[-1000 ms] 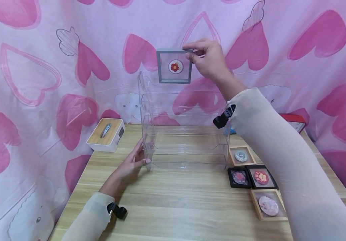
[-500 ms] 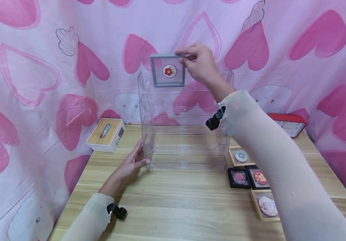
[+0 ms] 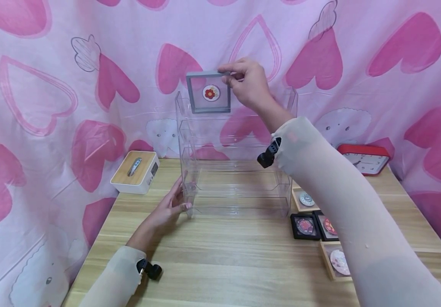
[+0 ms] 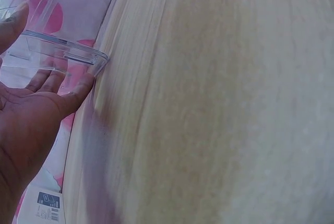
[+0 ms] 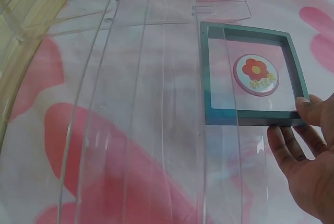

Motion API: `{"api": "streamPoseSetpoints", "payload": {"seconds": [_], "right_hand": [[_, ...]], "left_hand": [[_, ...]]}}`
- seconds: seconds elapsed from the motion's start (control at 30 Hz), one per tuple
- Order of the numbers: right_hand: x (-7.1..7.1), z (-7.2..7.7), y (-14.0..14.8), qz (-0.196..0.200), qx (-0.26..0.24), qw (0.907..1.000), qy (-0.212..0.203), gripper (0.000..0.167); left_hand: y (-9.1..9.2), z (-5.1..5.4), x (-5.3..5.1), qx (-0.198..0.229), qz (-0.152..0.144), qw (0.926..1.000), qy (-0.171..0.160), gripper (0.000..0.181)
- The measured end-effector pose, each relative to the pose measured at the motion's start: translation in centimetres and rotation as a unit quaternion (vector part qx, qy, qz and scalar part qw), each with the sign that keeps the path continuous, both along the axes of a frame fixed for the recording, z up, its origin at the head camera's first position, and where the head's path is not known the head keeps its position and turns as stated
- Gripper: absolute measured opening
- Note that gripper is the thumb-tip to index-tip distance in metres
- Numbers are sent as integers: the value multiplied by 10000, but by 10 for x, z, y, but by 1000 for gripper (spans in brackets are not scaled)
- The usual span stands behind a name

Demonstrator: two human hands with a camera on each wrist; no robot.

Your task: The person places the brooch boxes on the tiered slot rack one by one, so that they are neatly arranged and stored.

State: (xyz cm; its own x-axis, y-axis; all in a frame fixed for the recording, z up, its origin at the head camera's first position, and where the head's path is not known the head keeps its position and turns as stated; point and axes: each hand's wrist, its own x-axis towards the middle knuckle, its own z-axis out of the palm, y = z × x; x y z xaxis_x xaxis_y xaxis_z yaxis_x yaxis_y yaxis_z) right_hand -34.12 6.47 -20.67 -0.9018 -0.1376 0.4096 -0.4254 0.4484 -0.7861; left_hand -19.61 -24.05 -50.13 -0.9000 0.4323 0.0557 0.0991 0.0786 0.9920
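Observation:
My right hand (image 3: 249,83) pinches the upper right corner of a grey-framed clear display case (image 3: 190,96), with a round red-flower badge (image 3: 210,93) inside. The case is upright at the top tier of a clear acrylic tiered rack (image 3: 236,199), near its left end. In the right wrist view the case (image 5: 255,115) overlaps the rack's clear panels; whether it touches them I cannot tell. Low on the rack's left side, my left hand (image 3: 166,207) holds the side panel, thumb at the front edge. The left wrist view has this hand (image 4: 31,125) around the panel's corner.
A white tissue box (image 3: 134,172) with a wooden lid stands to the left. Right of the rack lie a black-framed case (image 3: 305,227) and several more framed badges, partly behind the right sleeve. A red clock (image 3: 366,158) sits at the back right, before a heart-print curtain (image 3: 213,25).
My right hand has moved left and slightly down with the display case, toward the rack's left end. The left hand has stayed in place on the rack.

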Motion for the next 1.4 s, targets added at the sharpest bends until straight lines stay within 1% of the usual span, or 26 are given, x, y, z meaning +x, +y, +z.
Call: {"api": "streamPoseSetpoints", "payload": {"seconds": [0.13, 0.3, 0.67, 0.8, 1.03, 1.4], "right_hand": [[1, -1, -2, -45, 69, 9999, -89, 31], [1, -1, -3, -80, 89, 9999, -76, 32], [1, -1, -5, -92, 38, 9998, -159, 31], [2, -2, -5, -66, 29, 9998, -158, 31], [3, -3, -3, 8, 19, 10000, 90, 30], [5, -2, -1, 44, -36, 10000, -7, 32]], "left_hand": [[1, -1, 1, 31, 32, 10000, -58, 108], [2, 0, 2, 144, -36, 9999, -42, 109], [1, 1, 1, 196, -132, 9997, 119, 110], [1, 1, 2, 123, -79, 9999, 93, 109], [2, -1, 2, 267, -99, 9996, 43, 110], [2, 1, 3, 260, -99, 9996, -8, 111]]}}
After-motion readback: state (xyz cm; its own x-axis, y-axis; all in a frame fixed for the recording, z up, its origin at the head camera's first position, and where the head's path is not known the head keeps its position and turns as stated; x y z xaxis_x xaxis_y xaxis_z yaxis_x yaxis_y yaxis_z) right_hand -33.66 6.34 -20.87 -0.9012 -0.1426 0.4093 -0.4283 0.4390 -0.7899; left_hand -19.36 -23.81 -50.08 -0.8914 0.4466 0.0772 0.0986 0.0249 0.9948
